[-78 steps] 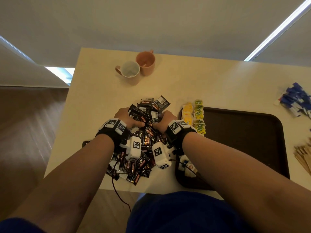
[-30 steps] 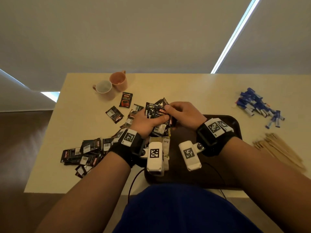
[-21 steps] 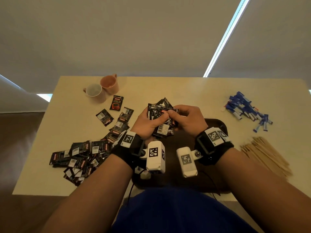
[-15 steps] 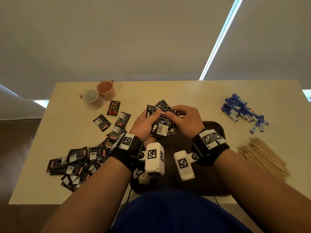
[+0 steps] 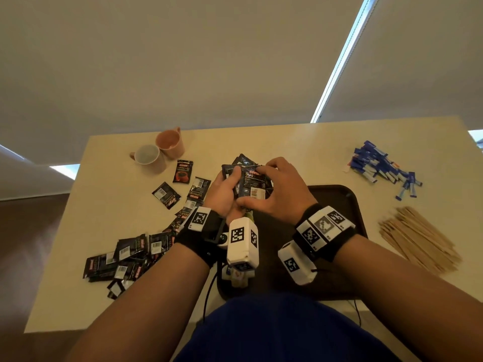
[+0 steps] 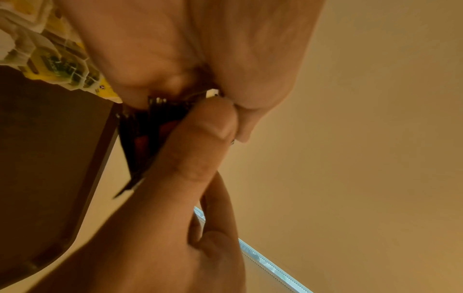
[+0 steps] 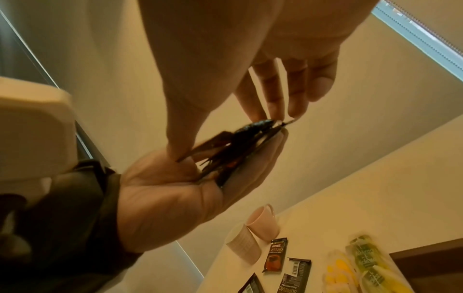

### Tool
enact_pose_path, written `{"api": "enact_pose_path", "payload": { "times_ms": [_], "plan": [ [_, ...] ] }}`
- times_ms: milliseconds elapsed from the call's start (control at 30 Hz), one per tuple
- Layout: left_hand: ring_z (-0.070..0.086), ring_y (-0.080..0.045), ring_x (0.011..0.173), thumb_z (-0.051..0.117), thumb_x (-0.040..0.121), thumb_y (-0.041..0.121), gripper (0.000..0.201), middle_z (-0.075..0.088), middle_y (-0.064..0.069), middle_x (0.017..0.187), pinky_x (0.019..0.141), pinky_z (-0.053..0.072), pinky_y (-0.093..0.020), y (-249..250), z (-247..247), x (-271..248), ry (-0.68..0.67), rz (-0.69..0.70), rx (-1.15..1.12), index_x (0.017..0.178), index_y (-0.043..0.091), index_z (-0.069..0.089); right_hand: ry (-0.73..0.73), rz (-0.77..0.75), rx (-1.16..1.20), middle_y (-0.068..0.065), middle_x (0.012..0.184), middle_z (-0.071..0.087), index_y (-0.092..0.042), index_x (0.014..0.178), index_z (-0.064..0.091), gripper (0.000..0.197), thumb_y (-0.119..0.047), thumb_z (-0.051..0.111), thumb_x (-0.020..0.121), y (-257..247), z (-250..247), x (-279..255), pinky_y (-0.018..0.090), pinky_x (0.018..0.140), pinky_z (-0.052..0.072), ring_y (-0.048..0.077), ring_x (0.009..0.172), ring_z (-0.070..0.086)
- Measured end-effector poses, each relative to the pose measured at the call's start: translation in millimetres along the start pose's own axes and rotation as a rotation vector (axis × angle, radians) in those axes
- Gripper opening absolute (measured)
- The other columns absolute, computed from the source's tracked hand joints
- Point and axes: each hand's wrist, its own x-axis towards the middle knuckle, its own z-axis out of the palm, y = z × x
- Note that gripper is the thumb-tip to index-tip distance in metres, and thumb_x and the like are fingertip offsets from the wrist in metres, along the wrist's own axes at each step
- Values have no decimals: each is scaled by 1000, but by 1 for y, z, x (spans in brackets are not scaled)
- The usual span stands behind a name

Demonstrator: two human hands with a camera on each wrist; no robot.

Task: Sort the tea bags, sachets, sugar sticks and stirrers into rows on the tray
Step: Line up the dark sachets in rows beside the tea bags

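Note:
Both hands hold one stack of black coffee sachets [image 5: 251, 182] in the air over the far left corner of the dark brown tray [image 5: 339, 205]. My left hand [image 5: 224, 190] cradles the stack in its palm with the thumb on top. My right hand [image 5: 283, 190] pinches the stack [image 7: 238, 150] edgewise between thumb and fingertips. In the left wrist view the sachet stack [image 6: 142, 138] shows between the two hands. Yellow-green tea bags [image 7: 363, 265] lie at the tray's left edge. Loose sachets [image 5: 125, 257] are strewn on the table to the left.
Two mugs [image 5: 159, 152] stand at the far left of the beige table [image 5: 300, 145]. Blue sugar sticks [image 5: 379, 168] lie in a heap at the far right. Wooden stirrers [image 5: 418, 239] lie in a bundle right of the tray. A cable [image 5: 209, 291] hangs at the near edge.
Both hands lifted a bunch of sachets out of the pile and brought it over the tray's far left corner. Since half a second ago the right hand's grip has shifted slightly on the stack.

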Motion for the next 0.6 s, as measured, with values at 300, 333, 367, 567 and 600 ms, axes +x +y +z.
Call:
{"api": "enact_pose_path", "payload": {
  "times_ms": [300, 333, 367, 567, 600],
  "plan": [
    [70, -38, 99, 54, 99, 5, 36, 66, -26, 121, 69, 61, -42, -8, -6, 4, -14, 1, -57, 135, 0, 52, -47, 42, 14, 3, 108, 52, -16, 112, 66, 55, -60, 68, 78, -3, 4, 6, 26, 84, 46, 15, 95, 52],
    [70, -39, 99, 56, 96, 2, 38, 65, -27, 122, 68, 60, -42, -9, -6, 5, -1, -4, -74, 135, 1, 52, -60, 53, -3, 2, 107, 52, -16, 111, 66, 56, -61, 68, 76, -4, 5, 7, 28, 85, 47, 15, 95, 51],
    [71, -38, 97, 57, 94, -1, 41, 65, -26, 123, 67, 60, -41, -10, -6, 6, 16, -9, -91, 135, 1, 52, -75, 62, -23, 3, 108, 53, -17, 110, 66, 56, -60, 69, 76, -3, 6, 9, 29, 86, 47, 16, 96, 51],
    [70, -34, 80, 52, 90, -8, 34, 65, -27, 106, 63, 58, -40, -11, -12, 14, 41, -22, -86, 124, -5, 56, -140, 29, -21, 5, 124, 54, -15, 123, 62, 58, -50, 74, 78, 1, 8, 14, 32, 96, 44, 21, 111, 52],
    [70, -33, 78, 50, 90, -10, 31, 65, -25, 101, 63, 57, -40, -10, -13, 15, 47, -19, -79, 120, -2, 57, -142, 19, -5, 5, 128, 54, -15, 127, 60, 61, -47, 76, 78, 1, 7, 14, 32, 97, 44, 21, 113, 52]
  ]
}}
